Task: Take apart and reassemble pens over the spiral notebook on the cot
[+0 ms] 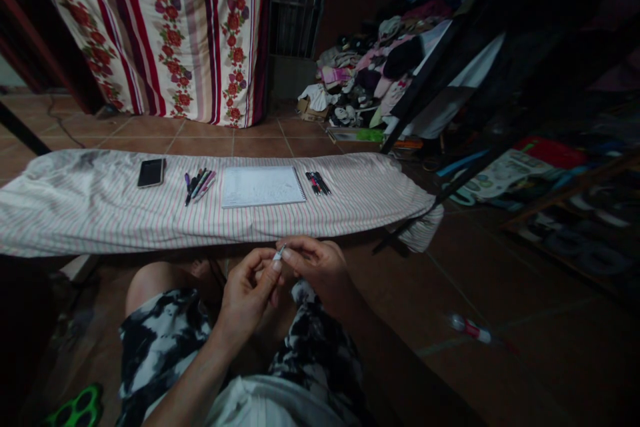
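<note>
Item: small pale piece point(278, 254), slim and short; too small and too dimly lit to identify further.
Position: sitting between the fingertips of both hands, its tip poking up just above them, in mid-air over the lap and on the near side of the worktop point(100, 213) edge.
Left hand point(247, 293): fingers point(274, 267) curling together and pinching the piece's lower end.
Right hand point(320, 267): fingers point(293, 255) closing on the same piece from the opposite side, with the tips of both hands touching or nearly so.
Step in hand: judged to be fine two-handed work on the piece; which hand is steadying and which is working cannot be told.
Next move calls for: a steady pinch and very small motions, since the piece is tiny and the light is poor. A slip would be sending it into the lap or onto the floor.
Notebook point(263, 185): spiral-bound, lying on the worktop straight beyond the fingers, well apart from them.
Pens, left cluster point(199, 185): lying beyond and to the left of the fingers, just beside the notebook.
Pens, right cluster point(317, 183): lying beyond and slightly right of the fingers, just beside the notebook's other edge.
Phone point(151, 172): lying farther left of the fingers, past the left cluster.
</note>
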{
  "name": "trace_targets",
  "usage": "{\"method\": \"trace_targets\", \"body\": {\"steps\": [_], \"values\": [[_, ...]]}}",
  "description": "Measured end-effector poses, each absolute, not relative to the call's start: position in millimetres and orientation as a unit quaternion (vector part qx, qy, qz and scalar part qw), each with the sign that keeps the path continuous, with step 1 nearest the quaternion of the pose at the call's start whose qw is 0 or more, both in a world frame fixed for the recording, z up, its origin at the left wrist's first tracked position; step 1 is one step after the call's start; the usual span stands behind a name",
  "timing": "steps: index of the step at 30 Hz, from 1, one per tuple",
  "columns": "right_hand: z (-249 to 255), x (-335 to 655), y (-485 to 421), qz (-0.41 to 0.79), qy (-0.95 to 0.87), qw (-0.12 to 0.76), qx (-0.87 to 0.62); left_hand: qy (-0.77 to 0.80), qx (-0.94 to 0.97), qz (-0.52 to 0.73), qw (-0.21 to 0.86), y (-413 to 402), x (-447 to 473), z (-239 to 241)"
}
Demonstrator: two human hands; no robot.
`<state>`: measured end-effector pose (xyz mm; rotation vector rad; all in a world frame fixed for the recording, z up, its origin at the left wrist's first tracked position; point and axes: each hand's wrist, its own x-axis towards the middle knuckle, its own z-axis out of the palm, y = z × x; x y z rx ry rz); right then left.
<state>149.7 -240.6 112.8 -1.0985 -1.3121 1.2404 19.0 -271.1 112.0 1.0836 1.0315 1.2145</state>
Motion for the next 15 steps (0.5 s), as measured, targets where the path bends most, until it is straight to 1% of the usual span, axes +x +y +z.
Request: {"method": "trace_targets", "body": {"steps": [15], "values": [[117.1,149.4,-239.8,0.519,-0.545,0.465,-0.466,0.453,0.450,0.513,0.573,-269.1,18.5,113.5]]}}
